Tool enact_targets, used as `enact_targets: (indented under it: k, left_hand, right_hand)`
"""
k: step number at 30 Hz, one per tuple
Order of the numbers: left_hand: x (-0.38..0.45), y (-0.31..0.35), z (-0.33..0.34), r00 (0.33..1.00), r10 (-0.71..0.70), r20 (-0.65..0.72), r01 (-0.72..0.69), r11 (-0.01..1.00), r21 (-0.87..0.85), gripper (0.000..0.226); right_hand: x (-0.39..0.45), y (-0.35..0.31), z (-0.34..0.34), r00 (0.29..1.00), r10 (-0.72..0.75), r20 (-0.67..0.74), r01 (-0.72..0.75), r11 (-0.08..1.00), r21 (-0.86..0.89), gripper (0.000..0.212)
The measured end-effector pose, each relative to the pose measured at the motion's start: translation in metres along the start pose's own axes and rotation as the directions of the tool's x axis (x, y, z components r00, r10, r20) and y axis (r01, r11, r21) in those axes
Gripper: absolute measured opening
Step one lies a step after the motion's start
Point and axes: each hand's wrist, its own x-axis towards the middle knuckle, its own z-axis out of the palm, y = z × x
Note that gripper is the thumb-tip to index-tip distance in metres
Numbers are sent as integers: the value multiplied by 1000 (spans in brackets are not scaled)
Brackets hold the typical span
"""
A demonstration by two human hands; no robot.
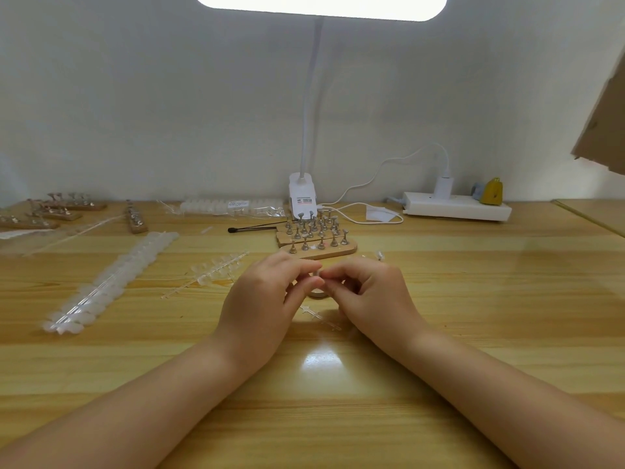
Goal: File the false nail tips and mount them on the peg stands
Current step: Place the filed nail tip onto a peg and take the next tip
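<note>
Your left hand (267, 292) and right hand (368, 296) met mid-table, fingertips pinching something tiny, unidentifiable, near the peg stands (318, 236).

Whatever the pinching fingertips (316, 282) hold is too small to tell — hidden.

One head-worn view looks forward and down along both forearms, close over the table (473, 299); the wall (135, 96) fills 12 o'clock.

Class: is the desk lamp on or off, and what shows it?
On. The lamp head glows bright white, and its light reflects off the table between the forearms.
</note>
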Motion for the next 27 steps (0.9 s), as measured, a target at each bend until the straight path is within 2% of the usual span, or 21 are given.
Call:
enact_targets:
  k: [6,11,14,17,27]
  left_hand:
    - [1,-3,-1,984,-176,29,178,955,-239,20]
    - [1,-1,1,955,-290,67,295,885,-360,19]
    - [2,-1,2,924,-376,64,372,852,-368,6]
    - [1,-4,1,926,-371,69,372,869,-325,17]
    - [0,-2,1,908,-391,149,417,824,-383,10]
  right_hand:
    - [-1,-3,-4,976,-218,-25,208,956,-207,6]
    - [2,-4,-5,979,-199,-34,186,957,-222,4]
    - [2,-5,-4,983,-180,-35,168,962,-216,4]
    - [1,-6,-4,982,-186,-30,173,952,-252,4]
    - [-2,-4,-7,926,-373,62,365,841,-399,5]
